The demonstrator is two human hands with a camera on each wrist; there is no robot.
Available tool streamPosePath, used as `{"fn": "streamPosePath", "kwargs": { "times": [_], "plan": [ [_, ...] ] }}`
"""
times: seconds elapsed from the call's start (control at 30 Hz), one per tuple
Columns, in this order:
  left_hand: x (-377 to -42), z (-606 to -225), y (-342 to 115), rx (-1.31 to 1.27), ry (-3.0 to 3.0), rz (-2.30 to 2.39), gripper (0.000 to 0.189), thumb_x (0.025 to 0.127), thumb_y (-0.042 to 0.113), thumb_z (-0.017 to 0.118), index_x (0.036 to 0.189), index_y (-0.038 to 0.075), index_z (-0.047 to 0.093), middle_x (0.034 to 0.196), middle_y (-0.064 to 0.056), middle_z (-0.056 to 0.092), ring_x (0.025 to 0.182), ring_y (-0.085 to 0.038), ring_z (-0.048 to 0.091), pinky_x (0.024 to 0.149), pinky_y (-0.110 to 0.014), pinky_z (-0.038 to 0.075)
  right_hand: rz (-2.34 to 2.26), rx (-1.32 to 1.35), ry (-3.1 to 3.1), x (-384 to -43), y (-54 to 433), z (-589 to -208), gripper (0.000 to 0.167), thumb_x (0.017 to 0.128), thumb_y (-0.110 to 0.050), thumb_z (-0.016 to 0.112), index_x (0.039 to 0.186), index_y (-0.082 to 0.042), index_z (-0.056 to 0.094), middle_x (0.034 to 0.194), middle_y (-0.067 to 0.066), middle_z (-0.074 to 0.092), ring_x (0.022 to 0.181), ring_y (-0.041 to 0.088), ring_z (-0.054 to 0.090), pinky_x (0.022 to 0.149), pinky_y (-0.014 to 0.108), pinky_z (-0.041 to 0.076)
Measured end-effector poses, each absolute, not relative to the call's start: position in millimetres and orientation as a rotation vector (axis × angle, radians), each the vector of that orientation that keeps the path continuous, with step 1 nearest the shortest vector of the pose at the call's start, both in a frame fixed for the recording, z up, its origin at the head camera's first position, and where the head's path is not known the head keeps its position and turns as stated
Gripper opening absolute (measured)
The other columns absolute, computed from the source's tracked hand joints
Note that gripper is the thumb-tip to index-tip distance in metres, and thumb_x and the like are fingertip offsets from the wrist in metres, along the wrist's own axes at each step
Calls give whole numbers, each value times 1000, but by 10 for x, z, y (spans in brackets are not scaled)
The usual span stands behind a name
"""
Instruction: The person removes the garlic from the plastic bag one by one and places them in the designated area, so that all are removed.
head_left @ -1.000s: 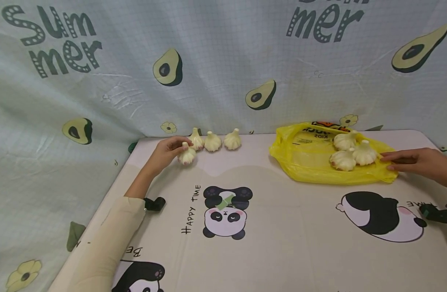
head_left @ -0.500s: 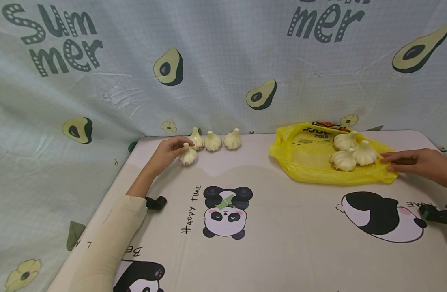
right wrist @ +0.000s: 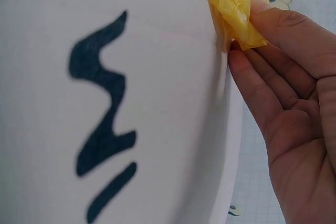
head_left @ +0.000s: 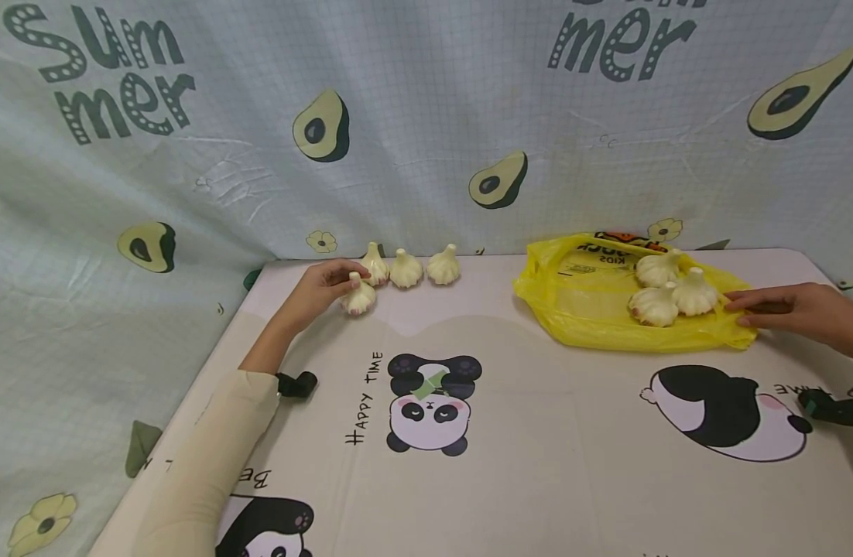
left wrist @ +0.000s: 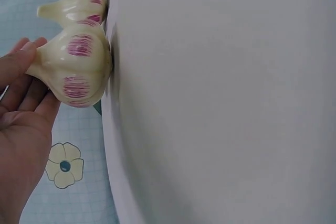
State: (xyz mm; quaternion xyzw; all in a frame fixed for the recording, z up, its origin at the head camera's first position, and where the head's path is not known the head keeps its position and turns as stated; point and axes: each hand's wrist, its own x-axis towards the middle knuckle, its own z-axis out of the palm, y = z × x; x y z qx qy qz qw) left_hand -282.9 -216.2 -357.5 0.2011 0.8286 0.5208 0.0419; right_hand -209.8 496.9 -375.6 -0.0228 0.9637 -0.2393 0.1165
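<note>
My left hand (head_left: 320,291) pinches a garlic bulb (head_left: 359,297) by its stem, thumb on one side and fingers on the other. In the left wrist view this bulb (left wrist: 79,69) shows pinkish-purple streaks, its base at the tabletop. Behind and right of it, more garlic bulbs (head_left: 405,270) stand stem-up in a row. On the right, a yellow plastic bag (head_left: 573,309) lies spread out, with three garlic bulbs (head_left: 695,292) on it. My right hand (head_left: 810,311) pinches the bag's right end; the right wrist view shows the crumpled bag edge (right wrist: 239,9) between thumb and fingers.
A pale cloth with printed pandas (head_left: 429,422) covers the table (head_left: 538,464). Behind and to the left hangs a light curtain (head_left: 412,116) with avocado prints, close to the table's back edge. Black wrist cameras (head_left: 297,385) sit below both hands.
</note>
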Motion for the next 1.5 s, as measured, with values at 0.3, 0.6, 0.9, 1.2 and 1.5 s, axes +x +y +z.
{"fn": "streamPosePath", "kwargs": {
  "times": [0.3, 0.6, 0.9, 1.2, 1.5],
  "plan": [
    [-2832, -3459, -2122, 641, 2572, 1499, 28, 102, 6, 62, 129, -1, 64, 133, -20, 63, 131, -31, 57, 102, -26, 48, -695, -80, 2817, -2103, 4963, -3730, 64, 95, -49, 70, 126, 6, 66, 141, 40, 47, 125, 58, 44, 76, 31, 56],
    [-2753, -3195, -1761, 835, 2631, 1453, 27, 102, 10, 62, 127, 0, 67, 132, -18, 65, 133, -28, 55, 114, -46, 40, -660, -76, 2803, -2109, 4959, -3720, 74, 90, -57, 71, 128, 7, 65, 142, 42, 43, 124, 60, 42, 90, 60, 52],
    [-2694, -3139, -1357, 1075, 2583, 1392, 26, 103, 11, 62, 127, 4, 68, 130, -11, 67, 131, -23, 56, 114, -40, 41, -692, -50, 2784, -2091, 4961, -3739, 91, 84, -71, 66, 131, 7, 63, 144, 42, 38, 127, 60, 38, 98, 69, 43],
    [-2708, -3177, -957, 1148, 2471, 1388, 27, 103, 12, 61, 127, 4, 68, 130, -8, 68, 132, -19, 56, 114, -33, 41, -738, -21, 2767, -2104, 4973, -3749, 88, 86, -67, 66, 136, 6, 59, 147, 38, 38, 132, 59, 32, 99, 68, 42],
    [-2738, -3245, -601, 1235, 2369, 1394, 25, 103, 13, 61, 126, 6, 69, 128, -8, 67, 125, -15, 60, 111, -38, 44, -774, -1, 2732, -2131, 4993, -3776, 88, 86, -67, 66, 136, 6, 59, 149, 39, 32, 134, 60, 29, 102, 71, 37]
  ]
}}
